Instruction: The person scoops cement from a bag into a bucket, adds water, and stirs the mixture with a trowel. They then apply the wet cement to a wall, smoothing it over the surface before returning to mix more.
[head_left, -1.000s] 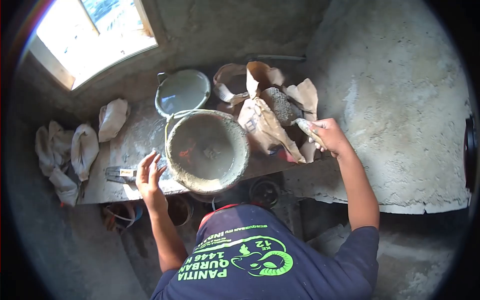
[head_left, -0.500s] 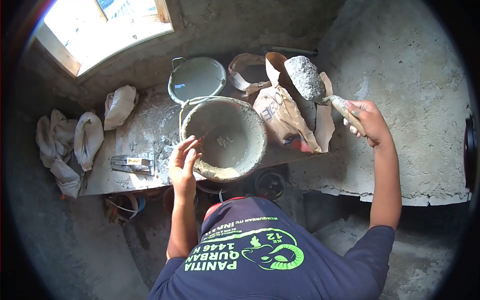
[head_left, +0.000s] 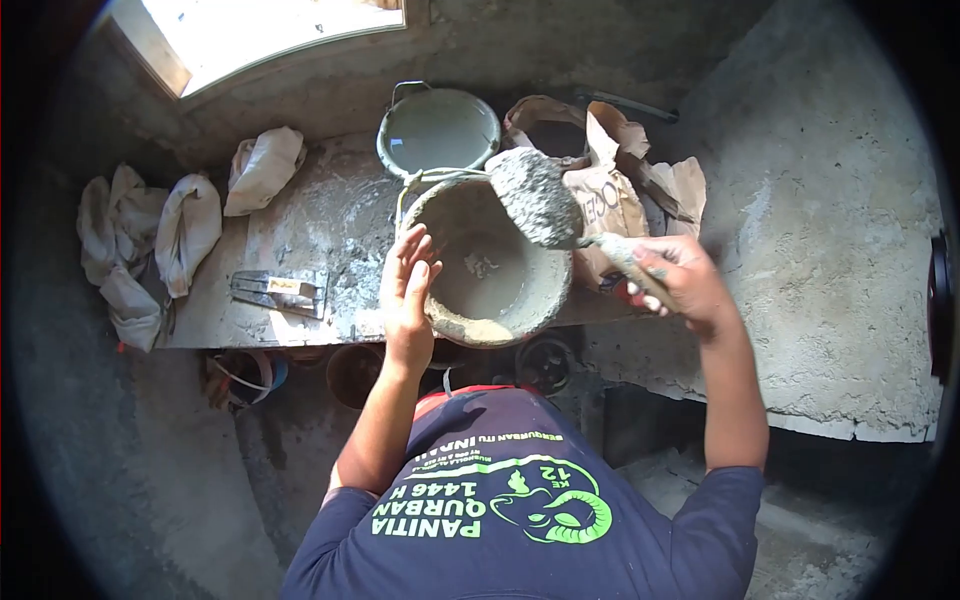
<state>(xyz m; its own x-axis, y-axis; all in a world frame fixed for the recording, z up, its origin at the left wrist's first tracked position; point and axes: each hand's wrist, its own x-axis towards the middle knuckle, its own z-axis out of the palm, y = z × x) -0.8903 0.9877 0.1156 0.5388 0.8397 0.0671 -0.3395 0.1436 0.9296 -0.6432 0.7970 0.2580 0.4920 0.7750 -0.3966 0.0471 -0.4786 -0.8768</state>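
My right hand (head_left: 680,280) is wrapped round the handle of a trowel (head_left: 622,260). A heap of grey cement powder (head_left: 538,198) covers its blade, which overlaps the right rim of a mortar-crusted bucket (head_left: 487,332). Inside the bucket lies grey, wet-looking material (head_left: 455,262) with a small pale patch in the middle. My left hand (head_left: 408,305) is upright with fingers stretched out, right at the bucket's left rim. Behind the trowel stands a torn paper cement bag (head_left: 603,200), partly hidden by the load.
A second bucket (head_left: 440,92) of greyish water stands behind. On the left of the ledge (head_left: 215,325) lie a flat metal tool with a wooden grip (head_left: 290,287) and several pale cloth bundles (head_left: 190,235). A rough concrete slab (head_left: 800,300) extends right; more buckets (head_left: 545,365) sit below.
My right hand has carried the loaded trowel left from beside the cement bag to over the bucket's right rim. My left hand stays by the left rim; the whole view has shifted.
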